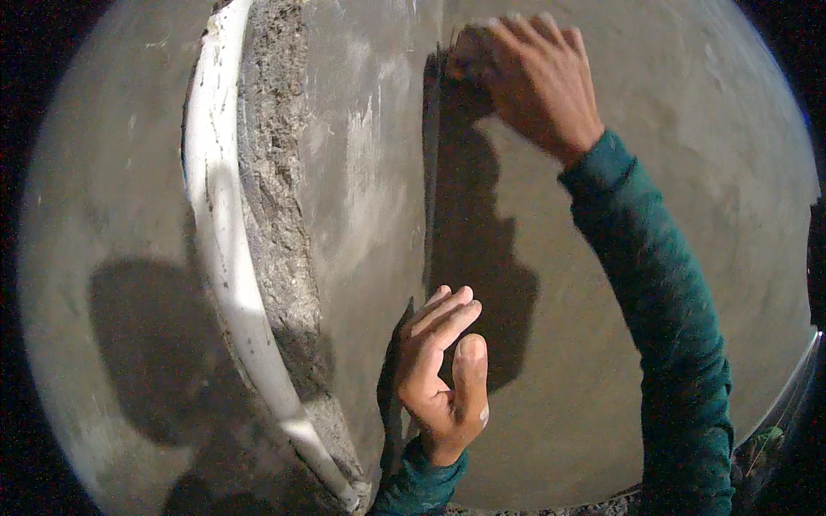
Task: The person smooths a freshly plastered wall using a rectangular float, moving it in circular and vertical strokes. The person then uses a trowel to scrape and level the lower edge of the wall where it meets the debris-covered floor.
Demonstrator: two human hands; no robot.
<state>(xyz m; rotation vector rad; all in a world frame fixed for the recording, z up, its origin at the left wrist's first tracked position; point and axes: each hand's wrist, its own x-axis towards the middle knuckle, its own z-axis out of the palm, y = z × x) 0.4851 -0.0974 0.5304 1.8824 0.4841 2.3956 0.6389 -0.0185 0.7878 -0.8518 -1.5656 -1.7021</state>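
Observation:
My right hand (542,86) is raised at the top centre against the grey plastered wall (688,215), by a vertical inside corner. Its fingers are bent and closed round something dark, which I cannot make out in the shadow. My left hand (443,370) is lower, just right of the same corner line, with fingers slightly curved and apart, holding nothing; whether it touches the wall I cannot tell. Left of the corner, a white pipe (215,172) runs down beside a rough, exposed strip (275,172) in the plaster.
Smooth grey plaster (129,172) extends to the far left, carrying shadows of me. A rough edge with rubble (594,503) runs along the bottom. At the lower right is some small greenery (766,439) by the wall's edge.

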